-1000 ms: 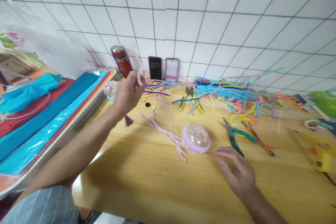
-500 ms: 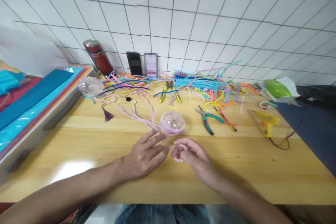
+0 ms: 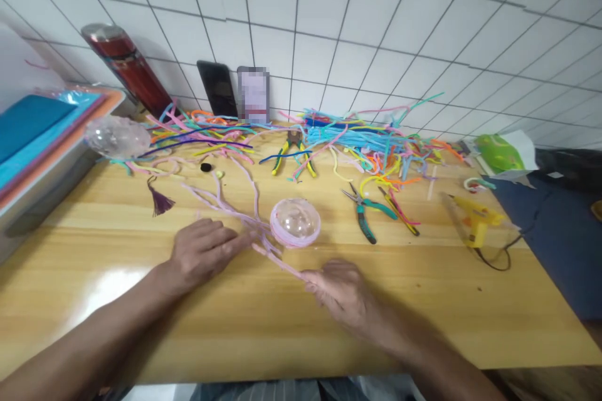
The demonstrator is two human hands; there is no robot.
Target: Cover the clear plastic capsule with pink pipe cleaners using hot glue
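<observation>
A pale pink pipe cleaner [image 3: 285, 265] stretches nearly straight between my two hands. My right hand [image 3: 345, 291] is closed in a fist around its near end. At the other end, my left hand [image 3: 204, 252] is curled, with its index finger reaching out and the tip pinching the pipe cleaner; the thumb is mostly hidden. Just beyond my hands rests a clear plastic dome [image 3: 296, 222], wound about its rim with pink pipe cleaner. More loose pink pipe cleaners [image 3: 226, 205] lie on the table to its left, some passing beside my left fingertip.
Multicoloured pipe cleaners [image 3: 367, 138] are heaped along the wall with yellow-handled pliers [image 3: 294, 150]. Green-handled pliers [image 3: 364, 216] and a yellow glue gun [image 3: 477, 222] lie right. A purple tassel [image 3: 160, 199], clear ball [image 3: 117, 136], red flask [image 3: 132, 69] and two phones [image 3: 217, 89] stand or lie left.
The pink pipe cleaner was looped in my right fingers and is now drawn out straight. My left hand has moved left and its spread fingers have curled. The view has shifted slightly.
</observation>
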